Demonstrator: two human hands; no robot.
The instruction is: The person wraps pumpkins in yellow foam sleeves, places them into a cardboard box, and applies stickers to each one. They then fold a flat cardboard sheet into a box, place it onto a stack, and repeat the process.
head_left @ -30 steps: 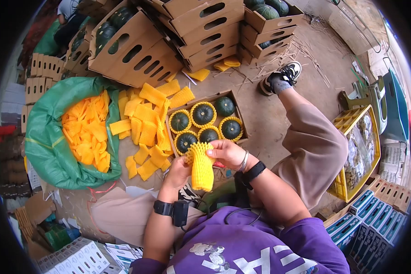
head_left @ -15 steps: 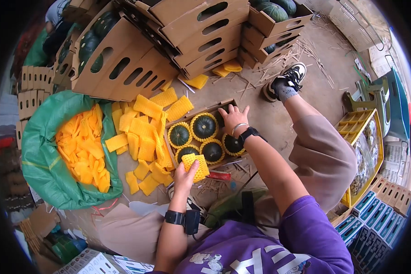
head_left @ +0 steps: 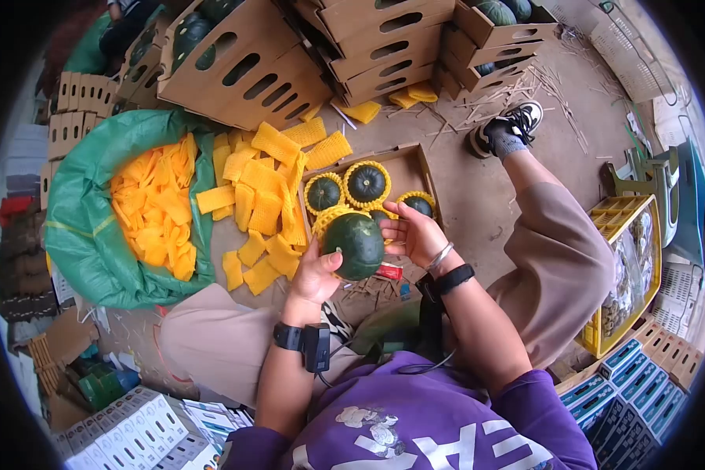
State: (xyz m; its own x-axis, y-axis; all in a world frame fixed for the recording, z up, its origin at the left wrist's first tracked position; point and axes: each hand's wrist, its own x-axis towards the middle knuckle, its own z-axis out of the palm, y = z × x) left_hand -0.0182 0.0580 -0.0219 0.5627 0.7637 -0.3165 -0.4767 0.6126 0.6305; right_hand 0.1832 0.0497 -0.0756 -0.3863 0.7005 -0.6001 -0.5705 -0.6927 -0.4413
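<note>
A dark green squash point(head_left: 353, 246) is held up over the near side of the open cardboard box point(head_left: 424, 166). My left hand point(head_left: 318, 274) grips its left side, with yellow foam netting point(head_left: 330, 217) behind the squash. My right hand point(head_left: 420, 237) is by its right side, fingers apart, holding nothing that I can see. Inside the box sit several squashes in yellow nets, among them one at the top point(head_left: 366, 182), one at the left point(head_left: 323, 193) and one at the right point(head_left: 417, 205). The box's upper right corner shows bare cardboard.
Loose yellow nets point(head_left: 263, 188) lie left of the box, beside a green sack point(head_left: 78, 227) full of them. Stacked cartons point(head_left: 388, 51) stand beyond. A yellow crate point(head_left: 603, 313) is at the right, and a red wrapper point(head_left: 389, 271) lies on the floor.
The squash from the box's upper right has been lifted out and brought toward me. My left hand has gone from holding only a net to gripping the squash. The view has shifted.
</note>
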